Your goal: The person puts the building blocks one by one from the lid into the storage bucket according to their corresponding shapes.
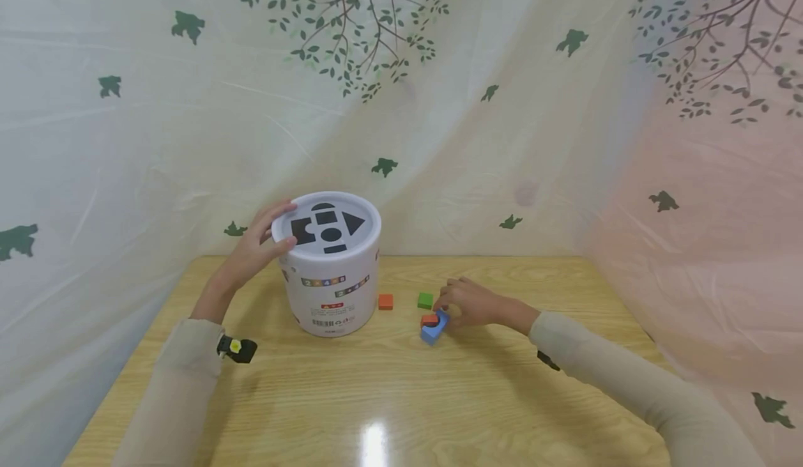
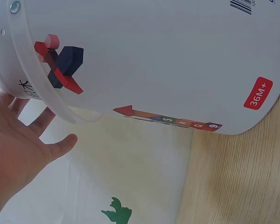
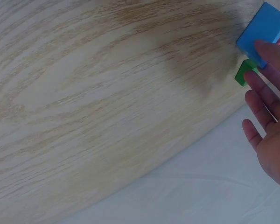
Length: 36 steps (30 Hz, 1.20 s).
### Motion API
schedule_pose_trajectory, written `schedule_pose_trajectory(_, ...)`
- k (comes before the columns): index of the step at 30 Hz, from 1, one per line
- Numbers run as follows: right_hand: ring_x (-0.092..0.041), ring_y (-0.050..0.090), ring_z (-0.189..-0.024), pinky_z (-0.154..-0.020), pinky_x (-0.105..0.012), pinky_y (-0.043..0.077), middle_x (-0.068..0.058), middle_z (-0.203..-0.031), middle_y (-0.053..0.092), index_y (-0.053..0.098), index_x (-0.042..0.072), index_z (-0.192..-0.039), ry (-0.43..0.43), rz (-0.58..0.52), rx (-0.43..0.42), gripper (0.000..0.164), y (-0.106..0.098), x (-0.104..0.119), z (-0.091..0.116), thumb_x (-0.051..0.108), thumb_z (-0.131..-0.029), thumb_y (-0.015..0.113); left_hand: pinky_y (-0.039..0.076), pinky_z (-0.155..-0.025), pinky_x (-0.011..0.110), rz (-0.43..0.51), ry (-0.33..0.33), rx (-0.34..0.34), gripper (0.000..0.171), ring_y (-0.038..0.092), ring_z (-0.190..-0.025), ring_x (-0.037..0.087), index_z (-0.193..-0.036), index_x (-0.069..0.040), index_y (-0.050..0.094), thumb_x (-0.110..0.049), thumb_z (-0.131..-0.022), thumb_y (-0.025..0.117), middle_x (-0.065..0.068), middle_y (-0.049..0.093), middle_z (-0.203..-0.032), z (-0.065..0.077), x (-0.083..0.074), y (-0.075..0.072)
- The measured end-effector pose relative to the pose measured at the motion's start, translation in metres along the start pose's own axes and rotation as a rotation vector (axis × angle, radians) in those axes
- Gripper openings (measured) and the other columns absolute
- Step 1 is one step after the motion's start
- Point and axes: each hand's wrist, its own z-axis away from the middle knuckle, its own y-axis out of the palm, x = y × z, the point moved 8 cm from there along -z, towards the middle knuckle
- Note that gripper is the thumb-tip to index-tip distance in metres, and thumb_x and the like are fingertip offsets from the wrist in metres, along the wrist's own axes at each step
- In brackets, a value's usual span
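My left hand (image 1: 254, 244) rests on the left rim of a white bucket (image 1: 332, 293), its fingers spread over the edge of the lid. The lid (image 1: 345, 238) has dark cut-outs, among them a triangle, a circle and a square. On the right, my right hand (image 1: 470, 303) pinches a blue arch block (image 1: 431, 334) between thumb and forefinger, low over the table. The other fingers are loosely extended in the right wrist view. A small red block (image 1: 429, 320) overlaps the arch's notch in the head view. Just behind it lies a green block (image 1: 425, 300).
An orange-red block (image 1: 385, 302) lies on the wooden table (image 1: 301, 397) right beside the bucket's base. A white handle (image 2: 46, 100) hangs along the bucket's side in the left wrist view. Behind the table hangs a cloth (image 1: 439, 216) printed with leaves.
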Motion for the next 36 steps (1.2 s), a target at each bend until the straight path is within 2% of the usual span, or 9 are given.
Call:
schedule_pose_trajectory(10,-0.014,0.052,-0.097,-0.082,-0.03,0.039,0.001,-0.105,0.071,0.076,0.013,-0.108,-0.011,-0.054,-0.038,0.032,0.001,0.002,0.003,0.031,-0.083,0.083,0.013,-0.121,0.075,0.001,-0.01,0.003,0.072,0.011,-0.156,0.041,-0.161,-0.02,0.029,-0.025,-0.098,0.062,0.01,0.012,-0.171,0.001,-0.002,0.0)
schedule_pose_trajectory(17,-0.015,0.054,-0.098,-0.086,-0.035,0.043,0.001,-0.103,0.07,0.075,0.011,-0.105,-0.013,-0.073,-0.074,0.028,-0.004,0.005,0.005,0.028,-0.083,0.082,0.013,-0.12,0.075,0.0,-0.008,0.006,0.071,0.011,-0.156,0.041,-0.161,-0.019,0.029,-0.024,-0.098,0.062,0.011,0.011,-0.171,0.001,-0.002,0.0)
schedule_pose_trajectory(24,-0.019,0.056,-0.095,-0.083,-0.032,0.042,0.001,-0.101,0.068,0.074,0.01,-0.103,-0.043,-0.072,-0.152,0.027,-0.024,0.013,0.007,0.026,-0.081,0.081,0.014,-0.12,0.076,0.0,-0.002,0.005,0.071,0.012,-0.155,0.042,-0.161,-0.018,0.03,-0.025,-0.098,0.062,0.012,0.012,-0.171,0.001,-0.003,0.001)
schedule_pose_trajectory(28,-0.025,0.059,-0.094,-0.082,-0.033,0.043,-0.001,-0.1,0.068,0.073,0.008,-0.102,-0.063,-0.073,-0.185,0.026,-0.036,0.016,0.007,0.023,-0.082,0.08,0.013,-0.12,0.076,0.001,-0.005,0.004,0.071,0.012,-0.155,0.042,-0.161,-0.018,0.03,-0.024,-0.098,0.061,0.012,0.012,-0.171,0.001,-0.003,0.001)
schedule_pose_trajectory(36,-0.021,0.057,-0.093,-0.082,-0.035,0.046,-0.003,-0.1,0.069,0.07,0.007,-0.102,-0.089,-0.048,-0.31,0.025,-0.071,0.022,0.008,0.018,-0.082,0.079,0.014,-0.12,0.075,0.006,-0.012,0.003,0.07,0.012,-0.155,0.042,-0.161,-0.018,0.03,-0.022,-0.098,0.061,0.011,0.012,-0.171,0.001,-0.003,0.001)
